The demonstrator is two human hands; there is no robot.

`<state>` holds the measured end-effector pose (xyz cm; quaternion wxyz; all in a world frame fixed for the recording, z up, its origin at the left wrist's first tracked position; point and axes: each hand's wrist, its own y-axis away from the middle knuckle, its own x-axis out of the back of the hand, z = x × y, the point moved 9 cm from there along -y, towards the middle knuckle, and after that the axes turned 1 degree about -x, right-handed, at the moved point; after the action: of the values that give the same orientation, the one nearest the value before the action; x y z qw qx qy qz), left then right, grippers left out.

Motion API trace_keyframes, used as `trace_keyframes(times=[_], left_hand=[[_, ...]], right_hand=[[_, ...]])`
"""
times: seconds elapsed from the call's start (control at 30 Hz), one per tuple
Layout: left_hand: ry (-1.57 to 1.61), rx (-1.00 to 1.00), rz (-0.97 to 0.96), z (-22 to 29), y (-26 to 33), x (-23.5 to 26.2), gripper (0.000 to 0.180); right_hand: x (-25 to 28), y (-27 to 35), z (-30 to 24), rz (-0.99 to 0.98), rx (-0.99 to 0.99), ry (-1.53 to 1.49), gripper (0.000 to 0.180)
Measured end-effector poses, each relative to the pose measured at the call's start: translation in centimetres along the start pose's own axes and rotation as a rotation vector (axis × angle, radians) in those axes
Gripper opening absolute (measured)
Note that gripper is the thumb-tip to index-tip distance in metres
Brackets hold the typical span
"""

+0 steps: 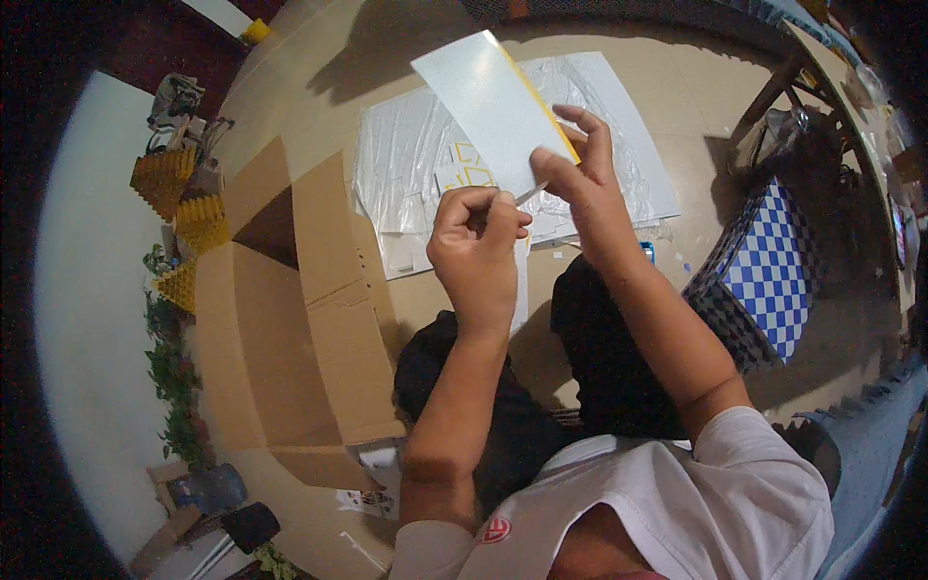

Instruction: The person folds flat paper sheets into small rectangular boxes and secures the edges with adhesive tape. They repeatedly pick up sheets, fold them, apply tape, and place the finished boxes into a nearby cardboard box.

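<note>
My right hand [590,184] grips the lower end of a flat white rectangular panel [483,106] with a yellow strip along its right edge. The panel slants up and away to the left. Just below it, my left hand [478,246] is closed in a pinch. A thin pale strip [530,193] runs from its fingertips toward the panel's lower corner; whether the two are joined I cannot tell. Under the panel, a small white piece with yellow outlines [466,172] lies on a large white board [628,145] covered partly with crinkled clear plastic.
An open cardboard box [338,319] stands left of my legs. A blue-and-white checkered box [773,275] is at the right, near a wooden table [841,106]. Yellow stacked pieces [198,222] and green plants [174,387] line the left wall. Small scraps lie on the tiled floor.
</note>
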<state>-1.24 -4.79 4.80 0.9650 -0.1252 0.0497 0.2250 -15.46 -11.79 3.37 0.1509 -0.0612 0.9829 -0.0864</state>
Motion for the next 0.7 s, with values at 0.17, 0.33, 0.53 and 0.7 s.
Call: trace_keyframes(times=[0.17, 0.33, 0.53, 0.7], left_hand=[[0.322, 0.342, 0.083, -3.3, -1.1, 2.3, 0.013], [0.478, 0.474, 0.084, -4.9, -2.1, 3.2, 0.016], [0.347, 0.297, 0.138, -3.1, -2.1, 2.8, 0.030], [0.072, 0.083, 0.058, -0.3, -1.8, 1.7, 0.041]], right_hand=[[0.1, -0.1, -0.7, -0.154, -0.026, -0.073, 0.059], [0.3, 0.0, -0.4, -0.232, 0.034, 0.127, 0.051], [-0.2, 0.4, 0.2, -0.203, 0.023, 0.111, 0.045], [-0.8, 1.2, 0.7, -0.197, -0.072, 0.039, 0.043]])
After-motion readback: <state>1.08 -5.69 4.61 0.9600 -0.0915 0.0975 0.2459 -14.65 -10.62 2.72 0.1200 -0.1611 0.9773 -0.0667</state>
